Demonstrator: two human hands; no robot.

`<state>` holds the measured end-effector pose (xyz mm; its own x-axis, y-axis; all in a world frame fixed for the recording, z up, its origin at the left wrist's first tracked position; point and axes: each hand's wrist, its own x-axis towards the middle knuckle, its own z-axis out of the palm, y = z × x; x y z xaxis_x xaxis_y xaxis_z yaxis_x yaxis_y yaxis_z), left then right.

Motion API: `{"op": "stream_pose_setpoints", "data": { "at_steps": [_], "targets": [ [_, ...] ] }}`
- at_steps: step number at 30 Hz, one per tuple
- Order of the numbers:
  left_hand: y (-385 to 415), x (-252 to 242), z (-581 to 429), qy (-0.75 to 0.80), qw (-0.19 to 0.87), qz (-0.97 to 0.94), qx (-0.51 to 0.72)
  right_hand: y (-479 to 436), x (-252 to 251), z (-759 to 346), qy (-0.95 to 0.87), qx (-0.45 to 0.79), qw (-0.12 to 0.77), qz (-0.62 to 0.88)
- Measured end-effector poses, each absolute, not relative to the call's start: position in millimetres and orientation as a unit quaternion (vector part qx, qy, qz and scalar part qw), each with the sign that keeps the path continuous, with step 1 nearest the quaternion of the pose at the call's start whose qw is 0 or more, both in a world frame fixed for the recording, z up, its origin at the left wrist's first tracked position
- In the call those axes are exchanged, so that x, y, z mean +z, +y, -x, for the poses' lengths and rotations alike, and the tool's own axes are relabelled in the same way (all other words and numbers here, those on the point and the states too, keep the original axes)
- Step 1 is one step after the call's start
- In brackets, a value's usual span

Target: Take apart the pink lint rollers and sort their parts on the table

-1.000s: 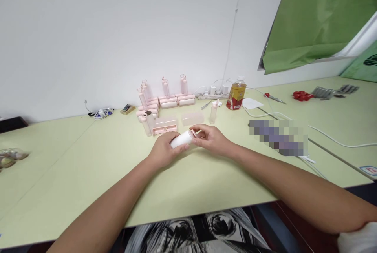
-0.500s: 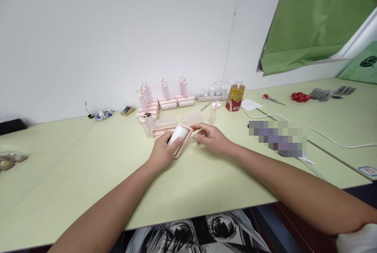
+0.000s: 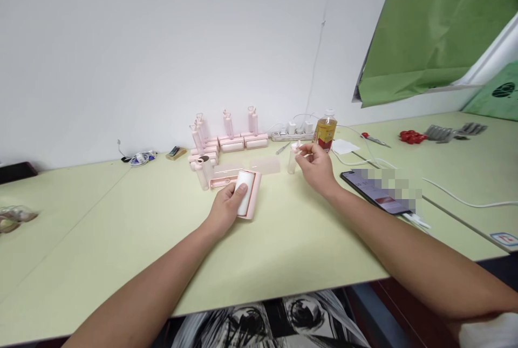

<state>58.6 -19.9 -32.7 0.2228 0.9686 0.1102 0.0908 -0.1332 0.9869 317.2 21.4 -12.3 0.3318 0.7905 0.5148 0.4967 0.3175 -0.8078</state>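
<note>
White roller (image 3: 246,180) and its pink case (image 3: 254,197) are held in the left hand (image 3: 224,206), thumb across the roller, just below frame center. Right hand (image 3: 318,167): fingers narrowed at the top of an upright pale tube (image 3: 292,162), right of center; I can't tell if they grip. Drink bottle (image 3: 327,130) label, red/yellow, I can't read. Green box (image 3: 496,91), far right: dark emblem, no legible name. Sticker (image 3: 504,238), lower right: illegible on my feed.

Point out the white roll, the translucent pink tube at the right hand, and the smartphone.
White roll (image 3: 247,178), head view: its upper surface.
Translucent pink tube (image 3: 292,164), head view: its lower body.
Smartphone (image 3: 370,189), head view: its screen.
</note>
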Motion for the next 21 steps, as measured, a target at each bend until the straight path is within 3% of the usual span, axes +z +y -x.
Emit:
{"op": "stream_pose_setpoints", "data": {
  "at_steps": [5,9,12,18,21],
  "targets": [
    [-23.6,-28.7,-60.6,0.439,0.498,-0.610,0.432,27.9,-12.9,-327.5,-0.659,0.012,0.456,0.598],
    [-22.6,-29.8,-60.5,0.441,0.506,-0.597,0.438,33.2,-18.5,-331.5,-0.712,0.011,0.335,0.616],
    [-21.2,-31.4,-60.3,0.441,0.508,-0.591,0.445,35.5,-19.8,-332.5,-0.730,0.027,0.323,0.602],
    [-21.6,-30.6,-61.1,0.439,0.514,-0.587,0.445,38.4,-10.1,-347.1,-0.686,-0.045,0.389,0.614],
    [-22.3,-30.0,-61.0,0.438,0.516,-0.587,0.444,43.9,-15.8,-360.0,-0.667,-0.037,0.297,0.682]
  ]
}}
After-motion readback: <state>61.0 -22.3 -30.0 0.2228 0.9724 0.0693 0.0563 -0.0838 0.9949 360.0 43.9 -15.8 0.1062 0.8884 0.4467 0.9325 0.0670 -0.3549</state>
